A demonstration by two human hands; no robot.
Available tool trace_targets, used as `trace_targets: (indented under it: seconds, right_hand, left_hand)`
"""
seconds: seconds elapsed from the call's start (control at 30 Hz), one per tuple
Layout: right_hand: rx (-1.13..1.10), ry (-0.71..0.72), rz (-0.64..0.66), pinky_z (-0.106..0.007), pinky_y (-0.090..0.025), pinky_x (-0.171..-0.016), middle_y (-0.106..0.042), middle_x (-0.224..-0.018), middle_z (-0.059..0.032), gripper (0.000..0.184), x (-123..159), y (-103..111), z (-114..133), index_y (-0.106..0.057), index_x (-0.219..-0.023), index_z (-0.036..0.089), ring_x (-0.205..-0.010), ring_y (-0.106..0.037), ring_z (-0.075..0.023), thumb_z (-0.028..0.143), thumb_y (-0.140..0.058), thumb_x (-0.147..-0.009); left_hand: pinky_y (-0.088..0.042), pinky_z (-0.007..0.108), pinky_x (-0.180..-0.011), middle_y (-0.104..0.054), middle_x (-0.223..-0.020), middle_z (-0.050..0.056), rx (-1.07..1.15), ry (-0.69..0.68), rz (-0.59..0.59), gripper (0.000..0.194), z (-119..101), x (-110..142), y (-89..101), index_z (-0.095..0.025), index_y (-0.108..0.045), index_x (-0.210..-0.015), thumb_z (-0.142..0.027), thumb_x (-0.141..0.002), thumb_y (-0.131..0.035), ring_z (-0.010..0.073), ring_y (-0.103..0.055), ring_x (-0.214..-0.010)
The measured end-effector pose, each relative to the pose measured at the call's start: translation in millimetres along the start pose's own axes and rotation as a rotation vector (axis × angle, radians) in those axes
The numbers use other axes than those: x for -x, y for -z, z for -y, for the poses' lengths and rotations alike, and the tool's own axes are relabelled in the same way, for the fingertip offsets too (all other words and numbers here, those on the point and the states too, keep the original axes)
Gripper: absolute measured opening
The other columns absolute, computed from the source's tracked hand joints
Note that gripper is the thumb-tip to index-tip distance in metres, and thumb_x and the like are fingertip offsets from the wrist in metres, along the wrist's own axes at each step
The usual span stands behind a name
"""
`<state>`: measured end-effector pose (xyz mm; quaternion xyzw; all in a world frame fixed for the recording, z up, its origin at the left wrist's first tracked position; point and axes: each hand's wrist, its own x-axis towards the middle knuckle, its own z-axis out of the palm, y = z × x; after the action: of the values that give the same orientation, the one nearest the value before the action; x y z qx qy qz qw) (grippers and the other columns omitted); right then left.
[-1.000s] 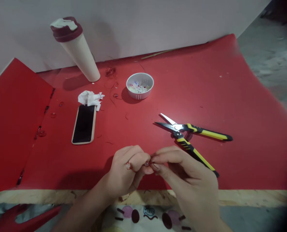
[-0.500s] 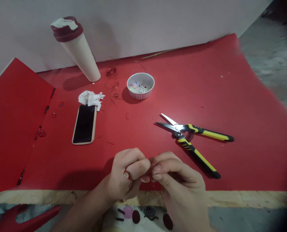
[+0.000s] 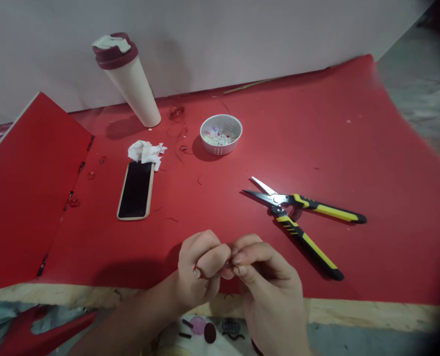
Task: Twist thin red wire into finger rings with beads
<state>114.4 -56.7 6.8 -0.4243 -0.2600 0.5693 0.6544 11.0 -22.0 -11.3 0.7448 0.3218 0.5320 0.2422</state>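
Close together over the table's front edge, both hands pinch a thin red thread [image 3: 237,267], which shows only in short bits at the fingertips. My left hand [image 3: 201,264] is closed, its fingers curled around and its thumb pressed near the thread; a red cord ring with a pale bead [image 3: 197,272] sits on one of its fingers. Thumb and forefinger of my right hand [image 3: 270,277] grip the thread from the other side. Anything else between the fingers is hidden. Yellow-and-black shears [image 3: 279,199] lie open beyond my right hand.
A perforated bowl of small beads [image 3: 221,134] stands ahead, beside a tangle of red thread [image 3: 176,112]. To the left are a phone [image 3: 135,190], crumpled tissue [image 3: 146,151], a lidded tumbler [image 3: 133,84] and a raised red panel [image 3: 30,193]. Thread scraps dot the red table [image 3: 353,148].
The view has shifted slightly, so the table items appear farther right. My hands stay pressed together, with the right hand turned a little and a red thread bit now showing at its fingertips.
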Motion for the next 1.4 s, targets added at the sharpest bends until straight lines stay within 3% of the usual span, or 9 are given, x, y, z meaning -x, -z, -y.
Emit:
trace_targets:
  seconds: [0.37, 1.2, 1.4]
  right_hand:
    - [0.067, 0.045, 0.004, -0.02, -0.048, -0.048, -0.062, -0.066, 0.0017, 0.024, 0.5, -1.1, 1.9, -0.069, -0.064, 0.024, -0.058, -0.058, -0.0113, 0.001, -0.064, -0.067]
    - [0.086, 0.025, 0.061, -0.022, -0.046, -0.049, -0.06, -0.068, 0.0003, 0.012, -1.8, 7.8, -1.5, -0.067, -0.066, 0.022, -0.057, -0.055, -0.0113, 0.013, -0.067, -0.074]
    - [0.324, 0.094, 0.036, -0.023, -0.05, -0.054, -0.062, -0.074, -0.0004, 0.01, -8.7, 18.7, -2.4, -0.065, -0.071, 0.022, -0.064, -0.06, -0.0126, 0.015, -0.063, -0.078]
  left_hand:
    - [-0.035, 0.022, -0.044, -0.048, -0.053, -0.003, 0.004, -0.001, 0.013, 0.023, -5.1, -0.6, 1.5, -0.019, -0.044, -0.068, -0.019, -0.09, -0.037, 0.0083, -0.042, -0.046]
    - [-0.032, 0.021, -0.041, -0.037, -0.052, -0.004, 0.011, 0.064, -0.016, 0.034, -3.1, -0.5, -4.1, -0.018, -0.045, -0.062, -0.035, -0.091, -0.042, 0.0077, -0.037, -0.045]
    - [-0.03, 0.021, -0.043, -0.04, -0.056, -0.003, -0.12, 0.122, 0.083, 0.029, 0.6, -1.9, -4.2, -0.018, -0.044, -0.065, -0.026, -0.093, -0.039, 0.0078, -0.038, -0.046]
